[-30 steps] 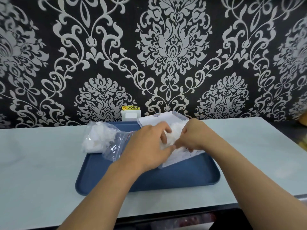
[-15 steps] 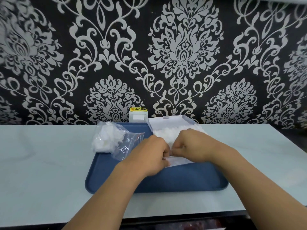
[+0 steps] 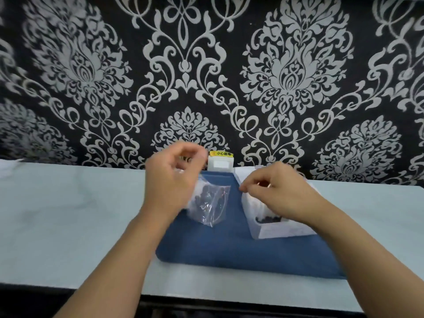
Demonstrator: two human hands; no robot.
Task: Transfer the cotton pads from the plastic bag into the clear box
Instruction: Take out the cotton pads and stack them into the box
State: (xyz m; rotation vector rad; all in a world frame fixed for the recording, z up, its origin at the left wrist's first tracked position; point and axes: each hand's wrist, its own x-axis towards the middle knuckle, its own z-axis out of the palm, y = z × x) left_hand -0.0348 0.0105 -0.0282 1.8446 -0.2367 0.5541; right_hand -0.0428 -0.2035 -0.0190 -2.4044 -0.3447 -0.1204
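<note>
Yellow label [image 3: 221, 154], Chinese text unreadable; L hand [image 3: 171, 182] pinches plastic bag [image 3: 210, 203]; R hand [image 3: 278, 191] curled over clear box [image 3: 275, 230], grip unclear

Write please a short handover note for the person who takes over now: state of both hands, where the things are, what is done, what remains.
Left hand: raised over the tray's left part, pinching the top of the plastic bag.
Right hand: fingers curled over the clear box; whether it holds anything cannot be told.
Bag and box are both over the blue tray, bag left, box right.
Done: cannot confirm; the box contents are mostly hidden by the hand.
Left: check the bag, move any remaining cotton pads into the box.
</note>
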